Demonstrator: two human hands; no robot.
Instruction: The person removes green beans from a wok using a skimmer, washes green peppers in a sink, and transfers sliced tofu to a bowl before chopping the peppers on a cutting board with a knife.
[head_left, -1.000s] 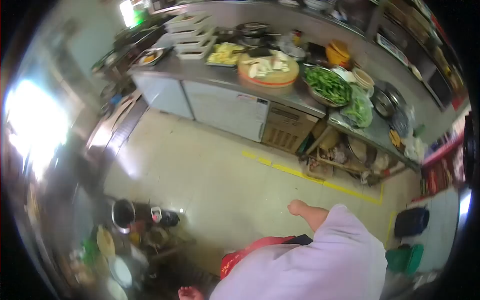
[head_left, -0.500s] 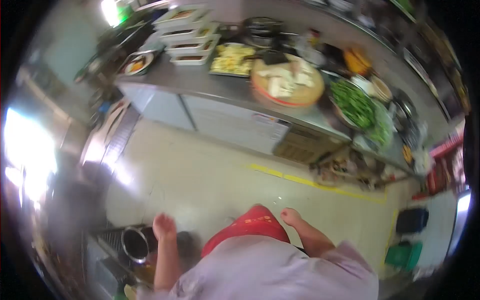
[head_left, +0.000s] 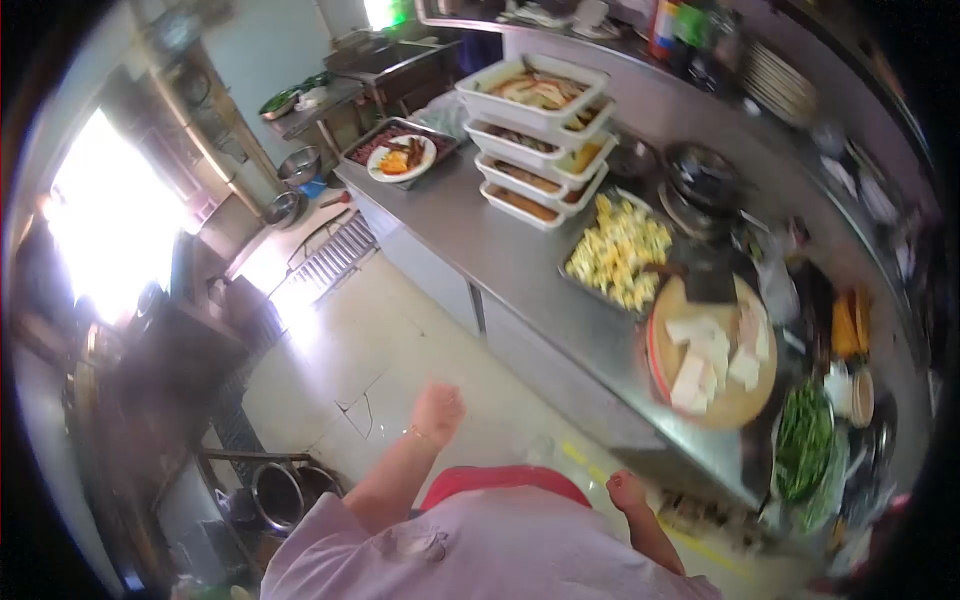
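Note:
Out in front of my body, over the floor, my left hand (head_left: 438, 412) is loosely closed with nothing visible in it. My right hand (head_left: 626, 490) is curled into a fist near the counter's lower front, apart from everything and apparently holding nothing. On the steel counter (head_left: 520, 300), a round chopping board (head_left: 740, 408) carries white slabs (head_left: 697, 365), with a dark cleaver (head_left: 711, 284) at its far edge. Beside the board sits a tray of yellow-and-white chunks (head_left: 620, 250). Neither hand touches these.
Stacked white food containers (head_left: 525, 165) stand farther along the counter, then a plate of food (head_left: 401, 158). Green vegetables (head_left: 803, 445) lie right of the board. A metal pot (head_left: 278, 495) is at lower left; a floor grate (head_left: 335, 255) lies ahead.
My view has turned left and come closer to the counter. My left hand has swung forward and up; my right hand stays low, and both remain closed.

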